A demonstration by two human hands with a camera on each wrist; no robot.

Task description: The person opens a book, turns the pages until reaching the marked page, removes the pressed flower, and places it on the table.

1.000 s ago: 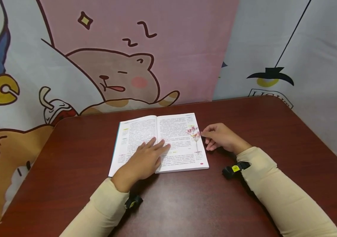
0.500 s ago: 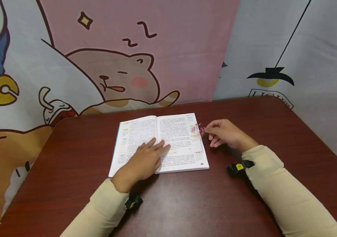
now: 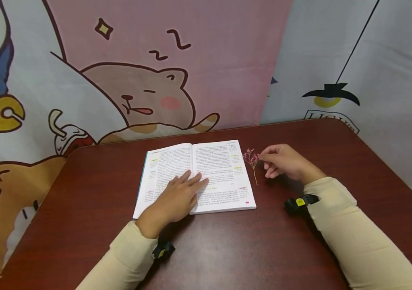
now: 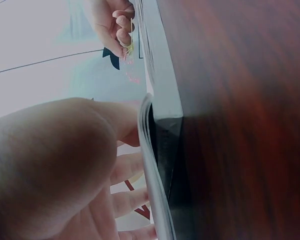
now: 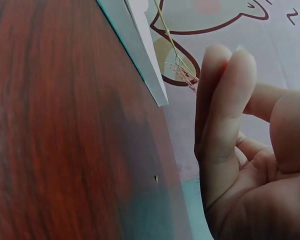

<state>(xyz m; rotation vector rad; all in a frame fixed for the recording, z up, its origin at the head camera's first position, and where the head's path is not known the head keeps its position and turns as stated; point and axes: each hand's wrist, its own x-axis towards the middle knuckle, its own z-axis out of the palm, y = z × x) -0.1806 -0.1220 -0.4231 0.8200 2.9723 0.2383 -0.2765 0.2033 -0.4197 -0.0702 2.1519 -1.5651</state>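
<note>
An open book [image 3: 216, 161] with printed text lies on the table. My left hand [image 3: 177, 197] rests on it with fingers spread across the lower middle, over the gutter. Just past the book's right edge, my right hand [image 3: 283, 161] pinches a small sprig of pink dried flowers [image 3: 251, 159] between thumb and forefinger. The sprig's thin stem points down toward me in the head view. In the right wrist view the flower heads [image 5: 185, 75] are partly hidden behind the fingertips, with the book's corner [image 5: 152, 80] nearby.
The dark red-brown wooden table [image 3: 220, 249] carries the book near its far side. Behind the table hangs a cartoon-printed cloth [image 3: 234, 60] with a sleeping bear. A small pale speck [image 5: 156, 178] lies on the table in the right wrist view.
My right hand has moved right and slightly away from me, drawing the flower sprig off the right page and past the book's edge. The left hand has stayed on the book.
</note>
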